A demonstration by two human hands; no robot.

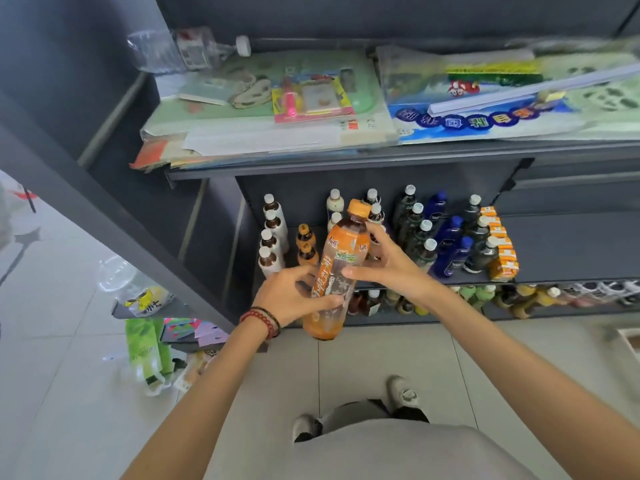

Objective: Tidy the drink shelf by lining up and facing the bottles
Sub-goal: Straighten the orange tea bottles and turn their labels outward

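Note:
I hold a large orange-labelled bottle (337, 271) with an orange cap upright in front of the drink shelf (464, 279). My left hand (294, 294) grips its lower half from the left, thumb across the label. My right hand (384, 259) grips its upper half from the right. Behind it on the shelf stand rows of white-capped brown bottles (272, 237), two small orange bottles (306, 244), dark bottles (415, 226) and blue bottles (450, 240).
Orange drink cartons (502, 247) line the shelf's right side. A lower shelf holds more bottles (478, 296). The shelf above carries posters and toy packs (311, 98) and an empty clear bottle (180, 50). Bags and packets (152, 341) lie on the floor at left.

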